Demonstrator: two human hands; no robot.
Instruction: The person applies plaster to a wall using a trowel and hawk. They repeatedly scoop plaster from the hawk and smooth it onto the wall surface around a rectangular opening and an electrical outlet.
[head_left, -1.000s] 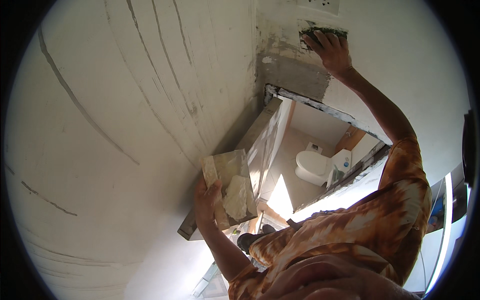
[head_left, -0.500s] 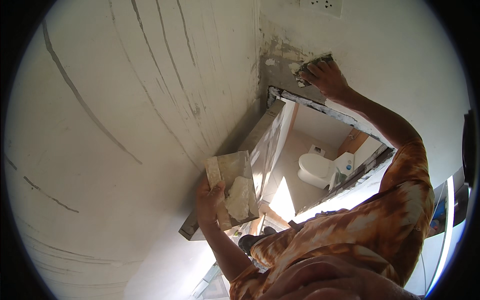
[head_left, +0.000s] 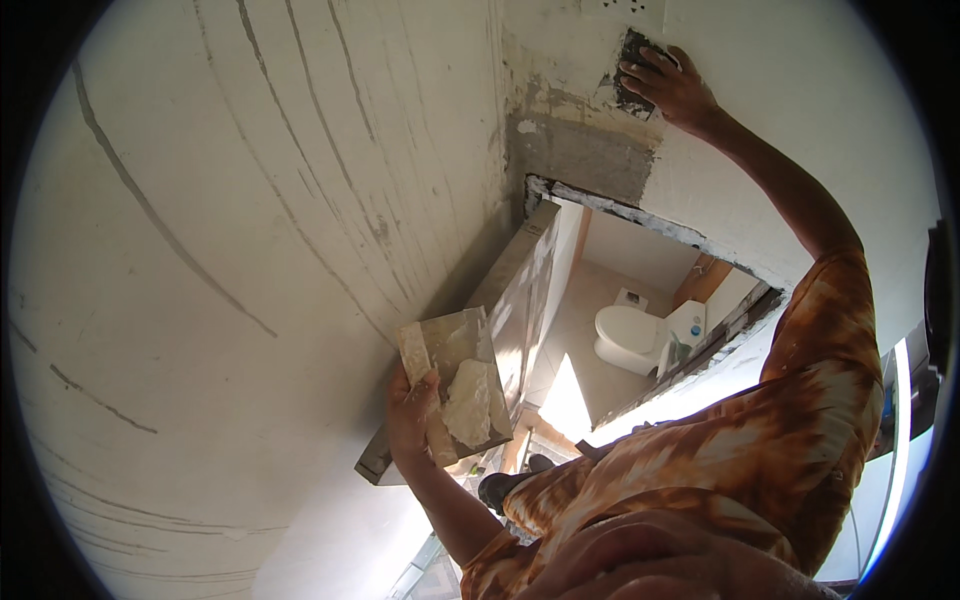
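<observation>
My left hand [head_left: 408, 415] grips a flat board [head_left: 452, 332] by a pale strip along its left side, thumb over the top. A lump of whitish putty [head_left: 468, 405] lies on that board. High on the right-hand wall, my right hand [head_left: 682, 95] presses a dark, flat scraper blade [head_left: 631, 100] to the surface, fingers laid over it. Some of the blade is covered by the fingers. Beneath the blade, a rough grey patch [head_left: 585, 155] shows on the wall above the doorway.
A socket plate [head_left: 645, 8] sits near the blade. The door frame [head_left: 640, 212] surrounds an opening with a white toilet [head_left: 630, 335] beyond. A door [head_left: 520, 285] stands close beside the board. The left wall [head_left: 200, 300] has dark streaks.
My right hand has moved up the wall with the scraper blade, away from the door frame, uncovering more grey patch. My left hand and the board have barely shifted.
</observation>
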